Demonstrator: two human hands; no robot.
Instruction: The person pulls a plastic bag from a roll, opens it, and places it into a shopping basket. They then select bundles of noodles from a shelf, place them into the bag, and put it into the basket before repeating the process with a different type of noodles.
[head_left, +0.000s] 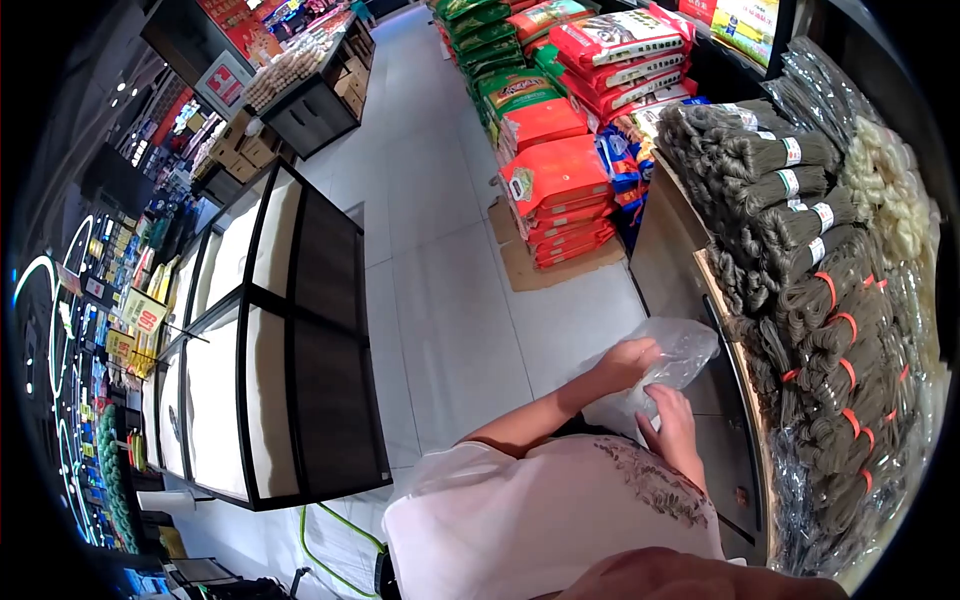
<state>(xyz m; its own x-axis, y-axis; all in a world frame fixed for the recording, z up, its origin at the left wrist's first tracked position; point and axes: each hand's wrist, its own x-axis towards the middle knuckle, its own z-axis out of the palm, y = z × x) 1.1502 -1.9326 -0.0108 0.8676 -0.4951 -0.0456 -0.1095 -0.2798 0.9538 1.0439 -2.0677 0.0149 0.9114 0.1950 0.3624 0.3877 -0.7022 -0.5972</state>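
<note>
A clear, thin plastic bag point(690, 350) is held in front of my body, beside the front of the noodle stand. My left hand point(630, 365) is at the bag's mouth, fingers curled, with the film bunched around it. Lower and closer to me, my right hand point(675, 430) grips the near edge of the same bag between thumb and fingers. The bag looks see-through and crumpled, and I make out nothing inside it. Bundles of dark dried noodles point(800, 300), tied with red bands or white paper labels, lie to the right of my hands.
Red rice sacks point(560, 185) are stacked on cardboard point(540, 265) ahead, with green sacks point(470, 40) behind. Pale dried bundles point(885, 180) lie at the far right. To my left stand black-framed bins point(330, 350) with white contents. A tiled aisle point(430, 200) runs forward.
</note>
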